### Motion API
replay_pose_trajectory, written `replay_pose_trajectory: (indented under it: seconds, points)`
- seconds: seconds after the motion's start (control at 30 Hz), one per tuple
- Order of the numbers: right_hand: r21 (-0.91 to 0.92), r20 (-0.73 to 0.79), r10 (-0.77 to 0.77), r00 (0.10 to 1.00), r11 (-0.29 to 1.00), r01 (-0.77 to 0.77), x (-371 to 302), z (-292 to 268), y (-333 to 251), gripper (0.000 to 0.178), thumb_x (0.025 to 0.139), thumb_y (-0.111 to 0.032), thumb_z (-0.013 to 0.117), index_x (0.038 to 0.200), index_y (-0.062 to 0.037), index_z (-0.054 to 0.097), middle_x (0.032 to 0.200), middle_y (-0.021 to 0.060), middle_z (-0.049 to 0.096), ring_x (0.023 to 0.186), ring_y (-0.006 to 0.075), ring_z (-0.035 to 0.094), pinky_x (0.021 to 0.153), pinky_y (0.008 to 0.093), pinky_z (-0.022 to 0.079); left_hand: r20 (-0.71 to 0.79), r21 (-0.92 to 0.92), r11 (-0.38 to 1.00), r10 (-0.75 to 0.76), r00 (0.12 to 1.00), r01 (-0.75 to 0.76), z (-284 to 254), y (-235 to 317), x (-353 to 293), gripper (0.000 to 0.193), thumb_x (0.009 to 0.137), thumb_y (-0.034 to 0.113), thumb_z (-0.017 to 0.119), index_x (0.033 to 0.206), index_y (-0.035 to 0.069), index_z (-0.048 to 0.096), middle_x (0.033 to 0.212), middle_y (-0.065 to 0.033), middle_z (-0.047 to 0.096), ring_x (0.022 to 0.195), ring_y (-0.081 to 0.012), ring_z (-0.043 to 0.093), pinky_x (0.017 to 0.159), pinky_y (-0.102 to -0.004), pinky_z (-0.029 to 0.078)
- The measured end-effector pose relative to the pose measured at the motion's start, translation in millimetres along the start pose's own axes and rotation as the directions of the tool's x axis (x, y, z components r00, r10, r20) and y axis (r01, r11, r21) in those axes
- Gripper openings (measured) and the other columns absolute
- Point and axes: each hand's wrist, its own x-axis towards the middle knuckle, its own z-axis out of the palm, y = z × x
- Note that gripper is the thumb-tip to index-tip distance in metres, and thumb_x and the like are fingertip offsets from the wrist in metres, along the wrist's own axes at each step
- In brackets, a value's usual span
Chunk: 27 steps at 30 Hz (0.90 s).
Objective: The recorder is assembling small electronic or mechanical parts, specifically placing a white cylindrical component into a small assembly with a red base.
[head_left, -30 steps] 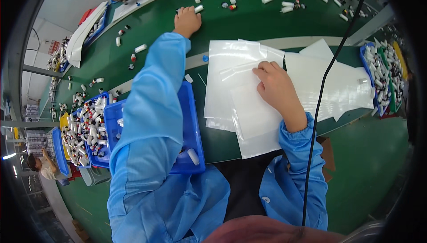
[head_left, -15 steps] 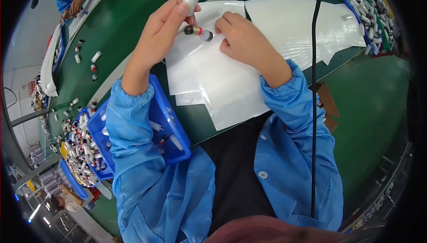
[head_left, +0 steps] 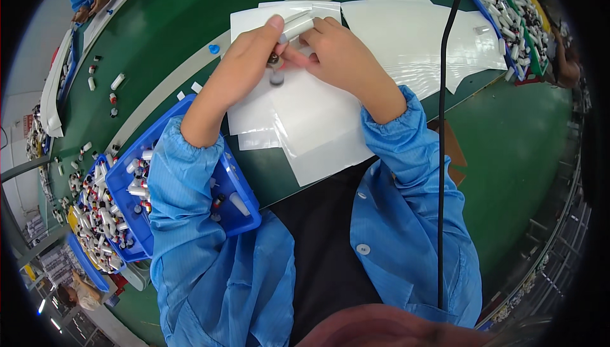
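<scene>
Over the white plastic sheets point(head_left: 318, 121), my left hand point(head_left: 251, 55) is closed on a white cylindrical tube point(head_left: 297, 27), which lies tilted with its far end up to the right. My right hand point(head_left: 343, 55) has its fingers curled against the tube's right end, and its thumb is close to the left hand's fingers. Just below the left fingers are a small dark-capped part point(head_left: 274, 60) and a grey round cap point(head_left: 276, 79), both somewhat blurred. Whether the dark-capped part is held or resting on the sheet, I cannot tell.
A blue tray point(head_left: 249, 221) with white tubes and small parts sits under my left forearm, beside a heaped tray of parts point(head_left: 101, 220). Another full tray point(head_left: 518, 29) stands far right. A black cable point(head_left: 443, 156) hangs in front. A co-worker's hands point(head_left: 89, 7) show far left.
The tube has tipped from near upright to slanting right and come down between both hands. My right hand has closed in on it. A blue cap now shows left of the sheets.
</scene>
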Motion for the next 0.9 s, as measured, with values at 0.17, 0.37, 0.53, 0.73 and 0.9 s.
replay_pose_trajectory:
  seconds: [0.17, 0.37, 0.53, 0.73, 0.9]
  points:
    - [0.004, -0.052, -0.018, 0.998, 1.0, 0.019, -2.0, -1.6, -0.9, 0.021, 0.069, 0.002, 0.065, 0.09, 0.0007, 0.063, 0.096, 0.0129, 0.061, 0.093, 0.0313, 0.06, 0.082, 0.0393, 0.052, -0.111, 0.271, 0.96, -0.035, 0.993, 0.064, 3.9, 6.1, -4.9, 0.065, 0.106, 0.051, 0.033, 0.102, -0.005, 0.065, 0.083, -0.0126, 0.065, 0.078, -0.0196, 0.056, 0.077, -0.0313, 0.046]
    - [-0.033, 0.018, -0.116, 0.993, 0.993, 0.116, -3.3, -4.8, 2.6, 0.021, 0.07, 0.003, 0.065, 0.09, -0.0009, 0.062, 0.093, 0.0105, 0.061, 0.094, 0.0299, 0.059, 0.083, 0.038, 0.052, -0.09, 0.288, 0.934, -0.192, 0.977, 0.21, -3.8, -16.0, 4.8, 0.067, 0.104, 0.054, 0.031, 0.099, -0.005, 0.063, 0.084, -0.0146, 0.062, 0.082, -0.0237, 0.055, 0.082, -0.034, 0.045]
    - [-0.01, -0.018, -0.151, 0.988, 0.988, 0.151, -0.1, -9.2, 4.5, 0.02, 0.069, 0.003, 0.067, 0.087, -0.0032, 0.06, 0.09, 0.0097, 0.06, 0.09, 0.029, 0.057, 0.079, 0.0366, 0.051, -0.09, 0.276, 0.933, -0.213, 0.973, 0.23, -1.7, -15.1, 3.9, 0.069, 0.104, 0.059, 0.027, 0.09, -0.001, 0.06, 0.084, -0.0102, 0.058, 0.082, -0.0209, 0.05, 0.081, -0.0319, 0.042]
    - [0.203, -0.051, -0.083, 0.995, 0.975, 0.092, -1.8, -25.9, 12.0, 0.021, 0.073, 0.002, 0.069, 0.09, -0.0043, 0.058, 0.087, 0.0081, 0.059, 0.087, 0.0245, 0.058, 0.079, 0.0325, 0.049, -0.062, 0.314, 0.927, -0.198, 0.978, 0.207, -4.7, -15.6, 4.3, 0.07, 0.103, 0.057, 0.03, 0.098, -0.005, 0.063, 0.085, -0.0154, 0.062, 0.084, -0.0265, 0.057, 0.083, -0.0357, 0.046]
    - [0.589, -0.131, 0.283, 0.95, 0.793, -0.155, -1.0, -26.0, 24.3, 0.02, 0.084, -0.003, 0.069, 0.1, -0.0051, 0.057, 0.089, 0.0044, 0.06, 0.085, 0.0151, 0.058, 0.079, 0.0309, 0.05, -0.099, 0.178, 0.972, -0.137, 0.986, 0.153, -4.0, -23.4, 8.6, 0.064, 0.105, 0.056, 0.028, 0.086, 0.001, 0.057, 0.094, -0.017, 0.068, 0.086, -0.0239, 0.058, 0.087, -0.0344, 0.045]
